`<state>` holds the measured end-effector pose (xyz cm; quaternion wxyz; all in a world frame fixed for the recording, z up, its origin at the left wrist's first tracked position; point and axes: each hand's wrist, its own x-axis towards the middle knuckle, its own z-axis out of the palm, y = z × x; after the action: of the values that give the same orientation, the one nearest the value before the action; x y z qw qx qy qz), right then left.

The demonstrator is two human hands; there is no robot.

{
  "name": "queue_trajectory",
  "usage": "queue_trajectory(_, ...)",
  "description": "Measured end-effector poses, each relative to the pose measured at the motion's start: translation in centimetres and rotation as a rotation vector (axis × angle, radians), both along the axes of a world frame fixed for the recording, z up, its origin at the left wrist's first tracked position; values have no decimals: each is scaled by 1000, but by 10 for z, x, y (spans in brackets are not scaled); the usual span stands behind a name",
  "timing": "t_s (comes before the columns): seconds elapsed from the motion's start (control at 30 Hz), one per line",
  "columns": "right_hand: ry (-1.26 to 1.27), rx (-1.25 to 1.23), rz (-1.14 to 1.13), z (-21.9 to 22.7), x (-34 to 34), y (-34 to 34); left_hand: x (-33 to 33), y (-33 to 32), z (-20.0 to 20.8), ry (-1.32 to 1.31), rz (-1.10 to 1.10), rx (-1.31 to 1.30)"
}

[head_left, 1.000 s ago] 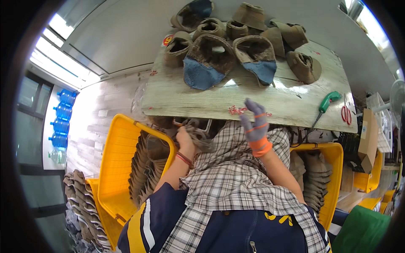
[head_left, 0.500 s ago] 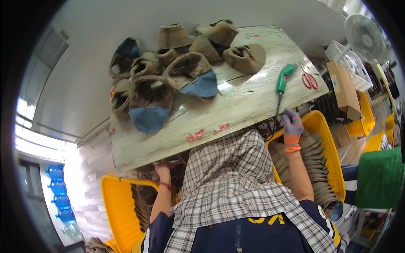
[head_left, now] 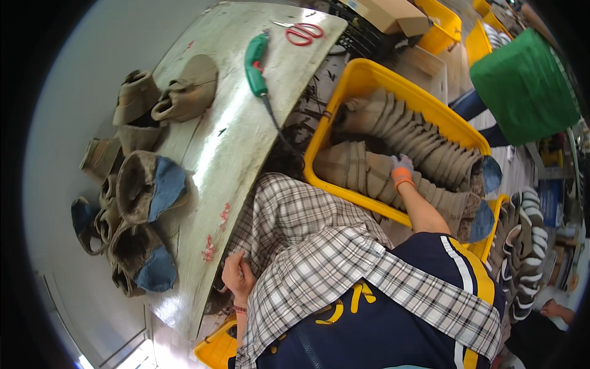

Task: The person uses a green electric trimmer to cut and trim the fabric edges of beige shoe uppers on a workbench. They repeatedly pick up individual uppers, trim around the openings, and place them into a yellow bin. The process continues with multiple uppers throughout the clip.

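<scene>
My right hand (head_left: 402, 169), in a grey and orange glove, is down in a yellow bin (head_left: 378, 208). Its fingers are bent over the edge of a brown cap in a nested row of caps (head_left: 353, 166); the fingertips are partly hidden. A second row of caps (head_left: 424, 132) lies alongside, and blue undersides of peaks show at the rows' near ends. Bare and curled, my left hand (head_left: 238, 275) rests by the table edge next to my plaid apron (head_left: 301, 209), with nothing visible in it. Several fur-lined caps (head_left: 136, 187) with blue peak undersides sit on the table (head_left: 203, 154).
A green corded hand tool (head_left: 255, 64) and red-handled scissors (head_left: 302, 34) lie on the table's right part. Another yellow bin (head_left: 215, 344) stands by my left side. Beyond the right bin are a cardboard box (head_left: 393, 15), a green cloth-covered seat (head_left: 525, 86) and a person's hand (head_left: 556, 310).
My view has swung to the right. My right hand has gone from beside the table edge into the right bin onto the caps. My left hand has come up from below the table edge.
</scene>
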<state>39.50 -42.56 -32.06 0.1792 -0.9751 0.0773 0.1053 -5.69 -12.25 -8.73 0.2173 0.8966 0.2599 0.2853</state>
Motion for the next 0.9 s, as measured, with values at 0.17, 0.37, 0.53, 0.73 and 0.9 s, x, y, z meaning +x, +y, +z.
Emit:
queue_trajectory(0.17, -239, -229, 69, 3, -2, -108, 99, -10, -1, 10, -200, -536)
queue_trajectory(0.37, -312, -546, -67, 56, -46, -206, 236, -40, -64, 221, -338, -1159)
queue_trajectory(0.53, -409, -451, -522, 85, -57, -246, 311, -50, -102, 457, 9, -1275)
queue_trajectory(0.73, 234, -33, -674, 116, -31, -267, 336, -49, -142, 563, 161, -969)
queue_trajectory(0.9, 285, -190, -399, 77, -39, -253, 318, -59, -160, 460, 244, -849)
